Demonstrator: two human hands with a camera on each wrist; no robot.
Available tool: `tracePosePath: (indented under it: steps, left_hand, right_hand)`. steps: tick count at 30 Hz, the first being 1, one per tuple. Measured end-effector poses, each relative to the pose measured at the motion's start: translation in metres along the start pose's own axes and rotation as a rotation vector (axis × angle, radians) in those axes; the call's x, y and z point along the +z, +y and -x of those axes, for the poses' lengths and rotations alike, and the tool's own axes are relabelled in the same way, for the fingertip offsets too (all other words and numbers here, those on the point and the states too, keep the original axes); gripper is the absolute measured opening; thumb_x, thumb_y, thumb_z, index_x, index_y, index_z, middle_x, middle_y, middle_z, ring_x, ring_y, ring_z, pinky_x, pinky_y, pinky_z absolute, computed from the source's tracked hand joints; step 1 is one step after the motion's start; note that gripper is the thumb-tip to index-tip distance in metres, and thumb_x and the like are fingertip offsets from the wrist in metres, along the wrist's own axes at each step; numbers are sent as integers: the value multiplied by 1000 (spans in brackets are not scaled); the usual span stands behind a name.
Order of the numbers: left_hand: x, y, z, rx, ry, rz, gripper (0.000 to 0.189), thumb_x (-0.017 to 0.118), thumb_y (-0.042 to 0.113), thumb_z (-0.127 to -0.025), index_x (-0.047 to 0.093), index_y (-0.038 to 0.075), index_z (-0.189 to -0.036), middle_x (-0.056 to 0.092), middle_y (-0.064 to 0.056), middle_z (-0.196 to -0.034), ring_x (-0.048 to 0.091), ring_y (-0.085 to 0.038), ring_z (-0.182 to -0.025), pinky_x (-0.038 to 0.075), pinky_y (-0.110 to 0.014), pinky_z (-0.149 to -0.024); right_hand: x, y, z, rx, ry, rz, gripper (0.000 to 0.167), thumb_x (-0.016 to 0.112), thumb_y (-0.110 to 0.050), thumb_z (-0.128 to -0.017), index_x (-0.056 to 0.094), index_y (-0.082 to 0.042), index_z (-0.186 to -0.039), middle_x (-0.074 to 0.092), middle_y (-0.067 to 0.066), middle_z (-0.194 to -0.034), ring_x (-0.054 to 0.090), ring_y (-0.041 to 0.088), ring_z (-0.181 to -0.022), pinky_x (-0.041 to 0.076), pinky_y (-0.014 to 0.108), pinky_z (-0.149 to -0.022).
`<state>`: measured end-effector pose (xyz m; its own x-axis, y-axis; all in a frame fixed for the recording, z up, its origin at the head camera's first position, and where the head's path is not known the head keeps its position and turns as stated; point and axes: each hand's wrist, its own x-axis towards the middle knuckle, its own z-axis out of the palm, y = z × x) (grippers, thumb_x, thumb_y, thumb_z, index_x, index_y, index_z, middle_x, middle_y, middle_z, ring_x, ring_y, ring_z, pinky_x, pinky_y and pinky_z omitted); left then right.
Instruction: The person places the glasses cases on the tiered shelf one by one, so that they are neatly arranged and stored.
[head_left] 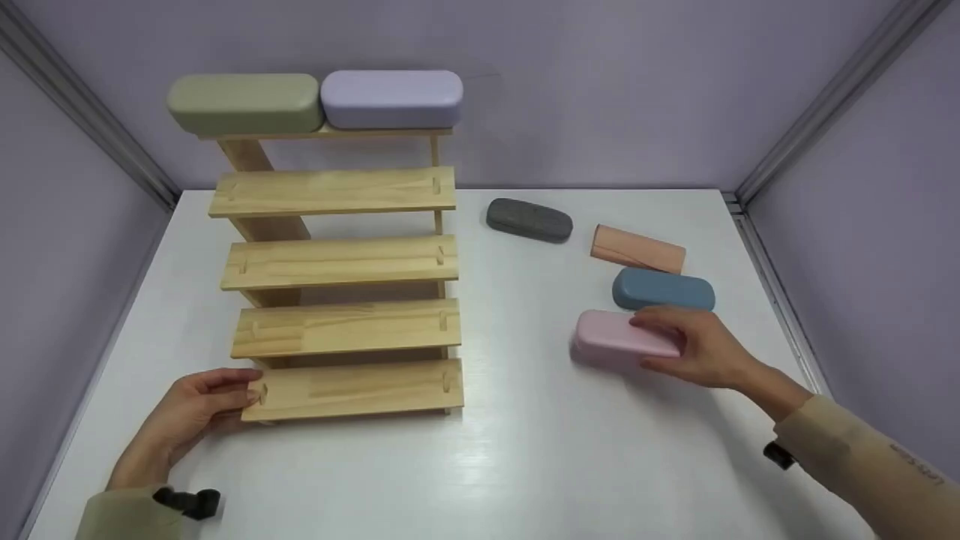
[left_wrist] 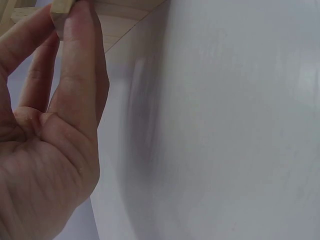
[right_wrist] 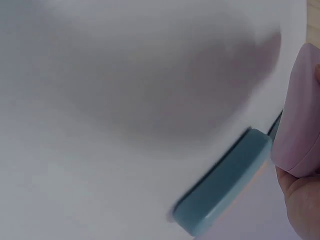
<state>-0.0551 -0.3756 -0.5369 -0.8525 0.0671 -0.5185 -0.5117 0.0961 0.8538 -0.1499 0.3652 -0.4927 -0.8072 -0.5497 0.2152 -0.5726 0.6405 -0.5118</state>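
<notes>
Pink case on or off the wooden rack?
Off: in the head view, the right hand grips the pink case, apart from the wooden rack.

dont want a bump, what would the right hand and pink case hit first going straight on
Likely the wooden rack: the right hand points roughly its way, pink case leading; where they'd touch is unclear, since height is hard to judge.

One green case (head_left: 245,105), one lavender case (head_left: 392,99), one grey case (head_left: 529,220), one peach case (head_left: 637,248), one blue case (head_left: 663,289), one pink case (head_left: 611,334): six in all. One wooden stand (head_left: 271,229), five shelves (head_left: 330,190). Two hands (head_left: 195,409) (head_left: 705,349), one table (head_left: 517,465).
</notes>
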Motion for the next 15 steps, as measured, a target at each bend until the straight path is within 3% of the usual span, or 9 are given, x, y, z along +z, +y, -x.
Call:
tracePosePath:
  steps: [6, 12, 15]
  left_hand:
    - [0, 1, 2, -7, 3, 0, 29, 79, 7, -105, 86, 34, -115, 82, 18, -108, 79, -2, -95, 69, -22, -83]
    - [0, 2, 1, -8, 0, 3, 29, 79, 8, -105, 86, 35, -115, 82, 17, -107, 79, -2, -95, 69, -22, -83]
    - [0, 3, 2, -13, -4, 10, 30, 79, 7, -105, 86, 35, -115, 82, 16, -107, 79, -2, -95, 69, -22, -83]
  right_hand:
    - [-16, -24, -34, -59, 21, -81, 59, 102, -6, -79, 81, -14, -134, 83, 7, -131, 70, 4, -117, 48, 4, -98]
    - [-29, -52, -69, -142, 55, -160, 58, 101, -3, -78, 82, -12, -132, 83, 10, -131, 69, 2, -128, 51, 6, -102]
    - [-34, -69, -88, -195, 70, -199, 56, 101, -2, -79, 82, -9, -131, 83, 13, -129, 70, 6, -121, 53, 9, -95]
